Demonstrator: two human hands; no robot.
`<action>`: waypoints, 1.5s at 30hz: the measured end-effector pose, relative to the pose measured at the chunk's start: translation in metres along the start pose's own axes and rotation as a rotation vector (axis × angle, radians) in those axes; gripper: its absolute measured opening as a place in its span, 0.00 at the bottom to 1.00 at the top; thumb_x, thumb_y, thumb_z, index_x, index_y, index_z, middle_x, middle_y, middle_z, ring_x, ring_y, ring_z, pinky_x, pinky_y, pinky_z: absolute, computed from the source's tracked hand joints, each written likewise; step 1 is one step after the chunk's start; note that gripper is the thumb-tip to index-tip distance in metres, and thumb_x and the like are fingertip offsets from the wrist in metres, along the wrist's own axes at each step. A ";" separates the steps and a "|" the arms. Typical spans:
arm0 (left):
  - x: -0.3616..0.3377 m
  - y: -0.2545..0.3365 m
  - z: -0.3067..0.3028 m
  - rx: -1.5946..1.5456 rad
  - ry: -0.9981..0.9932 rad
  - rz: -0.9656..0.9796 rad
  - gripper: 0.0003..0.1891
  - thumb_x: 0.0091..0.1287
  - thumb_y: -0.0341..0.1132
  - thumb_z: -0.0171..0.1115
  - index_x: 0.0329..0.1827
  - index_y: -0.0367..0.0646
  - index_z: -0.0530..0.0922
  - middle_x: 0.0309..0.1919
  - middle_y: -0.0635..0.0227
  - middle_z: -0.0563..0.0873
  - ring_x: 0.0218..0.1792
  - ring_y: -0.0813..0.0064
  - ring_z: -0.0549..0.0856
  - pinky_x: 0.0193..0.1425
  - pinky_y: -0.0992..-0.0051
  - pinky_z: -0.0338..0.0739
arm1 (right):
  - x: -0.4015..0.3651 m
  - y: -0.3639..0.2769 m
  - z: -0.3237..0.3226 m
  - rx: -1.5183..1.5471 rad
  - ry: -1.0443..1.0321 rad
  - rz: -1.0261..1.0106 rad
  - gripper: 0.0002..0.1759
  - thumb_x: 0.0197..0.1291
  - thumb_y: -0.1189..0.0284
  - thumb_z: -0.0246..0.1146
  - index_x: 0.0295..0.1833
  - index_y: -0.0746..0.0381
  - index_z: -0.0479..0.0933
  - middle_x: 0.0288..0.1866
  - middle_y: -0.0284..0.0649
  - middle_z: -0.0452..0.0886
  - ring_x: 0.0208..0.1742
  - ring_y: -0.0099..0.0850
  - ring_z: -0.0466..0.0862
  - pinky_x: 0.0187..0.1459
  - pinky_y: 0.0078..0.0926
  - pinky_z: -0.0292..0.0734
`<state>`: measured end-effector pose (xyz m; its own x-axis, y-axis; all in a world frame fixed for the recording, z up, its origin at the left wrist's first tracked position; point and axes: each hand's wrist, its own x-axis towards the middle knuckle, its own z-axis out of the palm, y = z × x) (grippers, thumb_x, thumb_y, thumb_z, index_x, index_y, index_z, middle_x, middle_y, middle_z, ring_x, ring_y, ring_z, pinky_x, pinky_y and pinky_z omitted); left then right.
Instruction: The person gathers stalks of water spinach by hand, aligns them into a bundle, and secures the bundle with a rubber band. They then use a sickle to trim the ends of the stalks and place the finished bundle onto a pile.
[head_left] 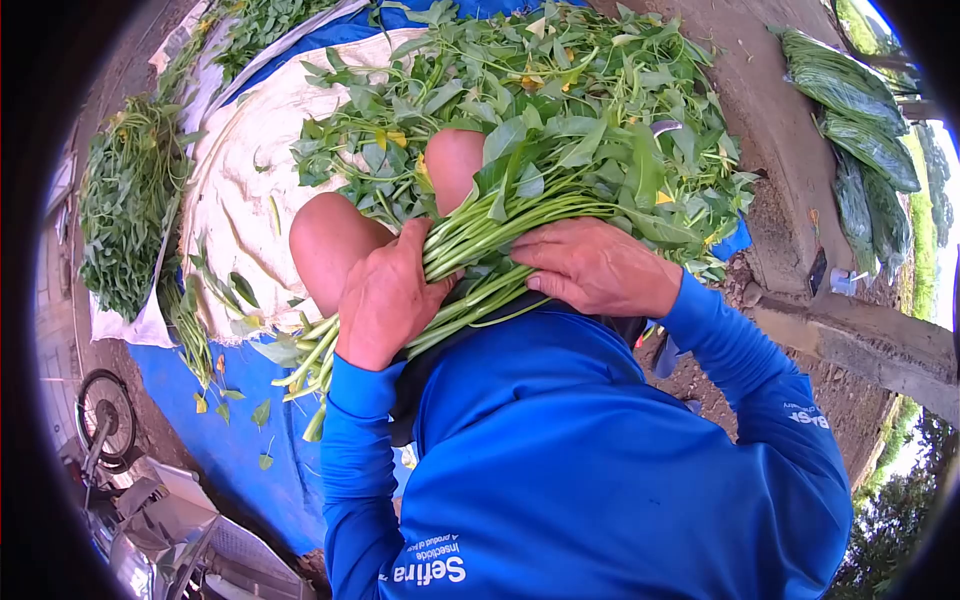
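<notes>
Across my lap lies a bunch of leafy greens (510, 220) that looks like water spinach, its long green stems side by side. My left hand (385, 295) is wrapped round the stems near their cut ends, which stick out below it at the left. Closer to the leaves, my right hand (600, 268) has its fingers and thumb closed on the stems; its palm is hidden. Just beyond my knees, a large heap of loose greens (620, 80) with a few yellow leaves spreads over the ground sheet.
A pale sack cloth (250, 150) and a blue tarp (230, 430) cover the ground. Tied greens (130, 200) stand at the left. Plastic-wrapped bundles (850, 100) lie at the far right by a concrete ledge (860, 345). A wheel (105, 420) shows at lower left.
</notes>
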<state>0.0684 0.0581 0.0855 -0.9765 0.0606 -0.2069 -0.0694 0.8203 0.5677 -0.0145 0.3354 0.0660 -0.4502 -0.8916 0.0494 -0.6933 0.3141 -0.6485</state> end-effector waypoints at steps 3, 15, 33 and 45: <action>-0.016 0.001 -0.001 0.025 0.011 0.115 0.38 0.70 0.53 0.75 0.79 0.44 0.74 0.50 0.47 0.91 0.48 0.44 0.91 0.52 0.50 0.85 | -0.010 0.020 0.011 0.301 0.013 0.083 0.21 0.71 0.69 0.70 0.65 0.64 0.87 0.65 0.51 0.88 0.64 0.50 0.88 0.68 0.44 0.82; -0.055 -0.001 0.020 0.083 -0.011 0.234 0.36 0.69 0.55 0.75 0.73 0.43 0.79 0.63 0.47 0.86 0.57 0.45 0.87 0.65 0.50 0.80 | 0.117 -0.071 0.032 1.096 0.216 0.216 0.21 0.77 0.57 0.71 0.57 0.66 0.86 0.49 0.36 0.90 0.53 0.23 0.86 0.56 0.23 0.79; -0.130 -0.067 -0.014 0.341 0.142 -0.013 0.33 0.46 0.29 0.78 0.59 0.46 0.76 0.37 0.59 0.86 0.39 0.49 0.88 0.47 0.50 0.82 | 0.121 -0.090 0.079 -0.064 -0.442 -0.052 0.39 0.47 0.65 0.81 0.62 0.64 0.70 0.52 0.56 0.83 0.54 0.59 0.87 0.54 0.56 0.83; -0.099 -0.115 -0.037 0.512 0.293 0.244 0.41 0.49 0.40 0.83 0.71 0.49 0.80 0.59 0.65 0.87 0.62 0.58 0.86 0.77 0.49 0.71 | 0.116 -0.073 0.090 -0.235 -0.091 -0.075 0.25 0.55 0.76 0.72 0.56 0.63 0.70 0.39 0.52 0.85 0.43 0.56 0.90 0.43 0.54 0.85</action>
<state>0.1655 -0.0629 0.0703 -0.9722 0.1815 0.1477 0.1976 0.9748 0.1034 0.0341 0.1796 0.0509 -0.3478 -0.9375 0.0153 -0.8391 0.3040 -0.4511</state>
